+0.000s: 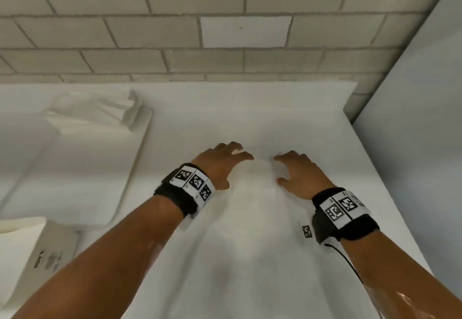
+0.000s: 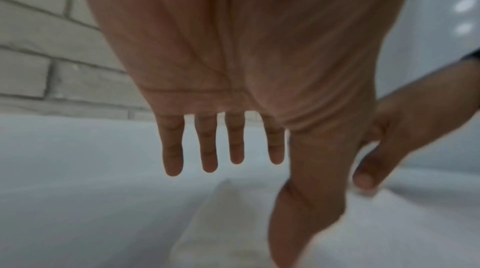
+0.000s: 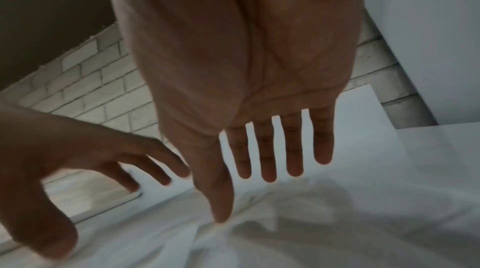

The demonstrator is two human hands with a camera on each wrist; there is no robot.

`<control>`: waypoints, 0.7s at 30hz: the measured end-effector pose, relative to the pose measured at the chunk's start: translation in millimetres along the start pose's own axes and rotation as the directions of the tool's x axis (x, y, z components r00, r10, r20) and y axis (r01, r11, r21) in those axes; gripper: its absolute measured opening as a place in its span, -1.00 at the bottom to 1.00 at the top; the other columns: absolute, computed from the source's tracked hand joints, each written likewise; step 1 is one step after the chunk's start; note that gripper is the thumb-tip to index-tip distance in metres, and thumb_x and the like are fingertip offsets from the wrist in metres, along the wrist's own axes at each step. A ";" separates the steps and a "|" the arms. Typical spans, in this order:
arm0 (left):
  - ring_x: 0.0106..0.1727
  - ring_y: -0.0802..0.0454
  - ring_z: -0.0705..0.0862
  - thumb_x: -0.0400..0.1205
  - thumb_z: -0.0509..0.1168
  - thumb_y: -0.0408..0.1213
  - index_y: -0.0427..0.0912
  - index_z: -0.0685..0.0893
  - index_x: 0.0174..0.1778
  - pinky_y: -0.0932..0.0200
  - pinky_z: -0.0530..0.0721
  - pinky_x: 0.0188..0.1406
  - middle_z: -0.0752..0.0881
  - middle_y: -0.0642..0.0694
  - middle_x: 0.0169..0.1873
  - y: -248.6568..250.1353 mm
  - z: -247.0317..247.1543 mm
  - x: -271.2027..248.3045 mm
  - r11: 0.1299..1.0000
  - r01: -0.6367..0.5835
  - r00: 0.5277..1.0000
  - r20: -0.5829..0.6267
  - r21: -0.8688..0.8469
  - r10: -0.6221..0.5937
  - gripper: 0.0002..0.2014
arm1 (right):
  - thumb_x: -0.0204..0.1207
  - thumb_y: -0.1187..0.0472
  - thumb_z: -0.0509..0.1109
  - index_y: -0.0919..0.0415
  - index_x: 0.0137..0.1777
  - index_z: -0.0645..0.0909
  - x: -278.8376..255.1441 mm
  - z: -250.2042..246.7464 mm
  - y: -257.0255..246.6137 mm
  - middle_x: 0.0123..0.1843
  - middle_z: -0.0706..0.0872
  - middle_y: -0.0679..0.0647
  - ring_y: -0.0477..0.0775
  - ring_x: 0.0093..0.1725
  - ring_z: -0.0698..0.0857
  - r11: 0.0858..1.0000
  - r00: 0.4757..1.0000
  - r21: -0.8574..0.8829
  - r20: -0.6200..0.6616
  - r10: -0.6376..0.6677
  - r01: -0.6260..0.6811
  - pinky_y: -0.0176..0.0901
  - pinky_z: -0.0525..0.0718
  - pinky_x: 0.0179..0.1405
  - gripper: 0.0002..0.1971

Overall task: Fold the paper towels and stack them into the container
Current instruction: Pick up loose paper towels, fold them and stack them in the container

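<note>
The paper towel (image 1: 252, 193) you are working on lies spread on the white surface (image 1: 325, 118), roughly midway between its left and right edges and toward the near edge. It is white on white, so its outline is hard to trace from the head view; the right wrist view shows it rumpled, with soft creases under your palm. No clean crease shows yet, so I judge this sheet unfolded or barely begun.

Your left hand (image 1: 220, 163) and right hand (image 1: 297, 171) sit side by side over the sheet's far part, a small gap between them. Both are spread, fingers straight and apart, gripping nothing. Whether the fingertips actually press the paper I cannot tell; the wrist views suggest they hover just above it.

Out toward the left edge sits the container (image 1: 130, 168), a shallow white tray, with some pale paper (image 1: 95, 113) bunched at its far end. Whether that is folded towels already stacked I cannot say; it looks loose more than neat. A white box (image 1: 37, 251) stands at the near left corner.

So you have little visibly done: this sheet needs flattening, folding and carrying left into the tray.
</note>
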State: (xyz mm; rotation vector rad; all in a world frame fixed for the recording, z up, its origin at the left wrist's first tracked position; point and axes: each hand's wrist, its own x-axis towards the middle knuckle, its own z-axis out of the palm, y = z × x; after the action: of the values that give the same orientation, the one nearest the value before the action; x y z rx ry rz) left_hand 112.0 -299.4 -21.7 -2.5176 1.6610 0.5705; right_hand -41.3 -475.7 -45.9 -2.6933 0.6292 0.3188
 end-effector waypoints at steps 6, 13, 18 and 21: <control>0.55 -0.13 0.42 0.60 0.41 -0.39 0.10 0.38 0.65 0.02 0.48 0.47 0.36 -0.02 0.62 -1.1 10.4 27.7 0.998 -0.018 0.996 0.082 -0.055 0.023 -0.29 | 0.59 -0.05 0.37 -0.11 0.65 0.31 9.2 10.2 -7.6 0.53 0.41 0.04 0.19 0.48 0.38 0.990 0.992 -0.101 -0.062 -0.107 0.100 0.07 0.41 0.41 -0.38; 0.21 -0.19 0.73 0.80 0.20 -0.20 -0.12 0.68 0.36 0.03 0.69 0.22 0.75 -0.16 0.24 -19.6 3.3 13.2 0.849 0.126 0.941 -0.210 -0.514 -0.267 -0.73 | 0.61 -0.04 0.37 -0.04 0.41 0.57 10.7 8.4 -14.5 0.34 0.57 -0.01 0.10 0.31 0.48 0.987 0.979 -0.049 -0.131 -0.158 0.153 -0.02 0.42 0.26 -0.62; 0.26 -0.23 0.75 0.73 0.29 -0.43 -0.24 0.67 0.30 -0.12 0.85 0.04 0.76 -0.23 0.20 -26.8 -17.4 -16.8 0.123 -0.093 0.868 -0.141 -0.988 -0.476 -0.76 | 0.52 0.04 0.48 -0.22 0.54 0.43 1.2 -9.9 -14.8 0.39 0.49 -0.10 -0.04 0.38 0.46 0.941 0.957 0.239 -0.223 -0.185 0.237 -0.10 0.39 0.41 -0.41; 0.20 -0.17 0.78 0.67 0.36 -0.50 -0.19 0.65 0.35 -0.17 0.86 -0.02 0.76 -0.21 0.22 -19.5 -26.7 -36.4 0.136 -0.196 0.868 -0.236 -0.971 -0.437 -0.66 | 0.53 0.11 0.50 -0.27 0.41 0.53 -10.7 -34.3 -38.9 0.32 0.62 -0.16 -0.14 0.31 0.62 0.673 0.962 0.696 -0.257 -0.091 0.250 -0.17 0.55 0.38 -0.51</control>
State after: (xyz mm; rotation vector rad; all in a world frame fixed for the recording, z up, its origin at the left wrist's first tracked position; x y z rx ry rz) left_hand 124.0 -266.5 12.8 -4.0175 1.1732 1.6260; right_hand -28.0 -452.4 -0.3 -1.9814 0.4194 -0.2341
